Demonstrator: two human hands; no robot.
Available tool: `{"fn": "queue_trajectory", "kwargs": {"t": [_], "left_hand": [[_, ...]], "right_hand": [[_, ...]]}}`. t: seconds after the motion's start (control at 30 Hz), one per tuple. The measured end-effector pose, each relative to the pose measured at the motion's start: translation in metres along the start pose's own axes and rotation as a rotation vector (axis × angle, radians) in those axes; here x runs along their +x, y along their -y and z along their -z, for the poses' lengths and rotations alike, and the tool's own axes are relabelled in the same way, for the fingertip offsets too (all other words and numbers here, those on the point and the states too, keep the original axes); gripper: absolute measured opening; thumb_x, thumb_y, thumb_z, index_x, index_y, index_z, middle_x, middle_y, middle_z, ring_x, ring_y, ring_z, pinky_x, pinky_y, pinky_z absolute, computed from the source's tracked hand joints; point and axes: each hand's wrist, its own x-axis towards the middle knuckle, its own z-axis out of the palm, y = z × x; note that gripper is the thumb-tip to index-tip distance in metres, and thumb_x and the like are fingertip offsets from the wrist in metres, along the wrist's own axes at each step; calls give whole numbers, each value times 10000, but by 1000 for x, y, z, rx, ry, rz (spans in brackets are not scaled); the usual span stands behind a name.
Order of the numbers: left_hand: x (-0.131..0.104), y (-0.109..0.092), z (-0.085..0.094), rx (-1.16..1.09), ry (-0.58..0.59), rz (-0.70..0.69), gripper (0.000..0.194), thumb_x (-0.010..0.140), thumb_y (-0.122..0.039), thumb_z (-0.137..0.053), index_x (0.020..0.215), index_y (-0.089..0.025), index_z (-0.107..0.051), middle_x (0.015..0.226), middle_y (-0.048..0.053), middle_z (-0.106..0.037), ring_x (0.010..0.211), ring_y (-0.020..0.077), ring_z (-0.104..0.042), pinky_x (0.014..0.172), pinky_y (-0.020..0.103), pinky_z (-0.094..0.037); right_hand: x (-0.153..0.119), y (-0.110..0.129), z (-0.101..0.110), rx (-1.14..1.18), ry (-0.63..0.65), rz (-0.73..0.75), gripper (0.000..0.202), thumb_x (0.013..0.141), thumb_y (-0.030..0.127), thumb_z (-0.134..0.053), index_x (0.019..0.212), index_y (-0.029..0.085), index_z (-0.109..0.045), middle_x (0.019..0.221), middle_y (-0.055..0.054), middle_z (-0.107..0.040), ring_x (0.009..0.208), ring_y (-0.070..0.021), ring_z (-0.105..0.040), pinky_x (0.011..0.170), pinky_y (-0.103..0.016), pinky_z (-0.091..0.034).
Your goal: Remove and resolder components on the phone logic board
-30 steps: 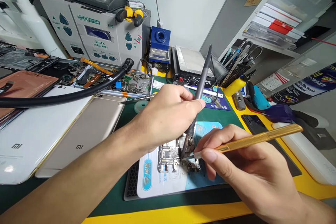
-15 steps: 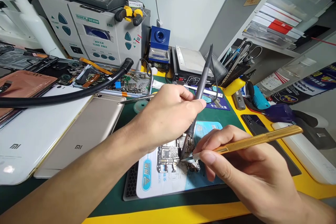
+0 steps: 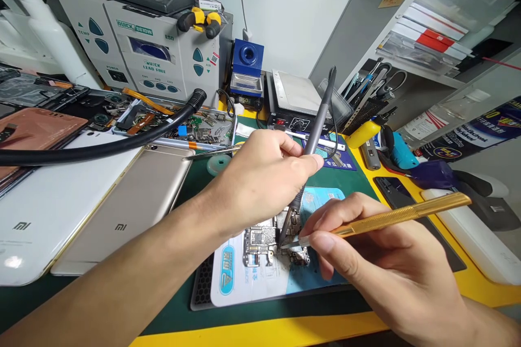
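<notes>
My left hand (image 3: 268, 179) grips a dark grey soldering iron (image 3: 320, 114), which slants down to a phone circuit board (image 3: 260, 236). In my right hand (image 3: 378, 249) is a gold-handled knife (image 3: 407, 213), pinched near its front end. The knife's blade and the iron's tip meet or nearly meet over the middle of the board; whether they touch is too small to tell. The board lies on a white and blue pad (image 3: 264, 293), and part of it is hidden behind my left hand.
A hot air station (image 3: 150, 73) stands at the back left, its black hose (image 3: 122, 146) crossing over phone shells (image 3: 138, 200). Behind my hands are a blue iron stand (image 3: 247, 59) and a heating plate (image 3: 299, 95). A yellow bottle (image 3: 366, 130) stands right.
The upper end of the soldering iron has swung slightly right with my left fingers. The knife's angle has shifted very slightly. Both tools are still over the board.
</notes>
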Motion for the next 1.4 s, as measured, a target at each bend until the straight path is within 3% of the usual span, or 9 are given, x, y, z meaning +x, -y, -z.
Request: {"fn": "queue_trajectory", "kwargs": {"t": [0.7,1.4], "left_hand": [[3,3,-3,-14,14,-40,190,820,-385,-611,811,-197,-593,434,-98,-318,369,23,-266,373,202,-177],[5,5,-6,13,-13,-65,206,800,-394,-635,810,-188,-627,480,-66,-399,400,58,-363,375,217,-214]], "right_hand": [[1,-1,0,-17,41,3,109,952,146,-632,969,251,-656,822,21,-628,680,-114,-617,612,-212,-534],[2,-1,0,-61,2,21,91,923,190,-656,927,280,-675,790,12,-658,685,-162,-651,606,-269,-558]]}}
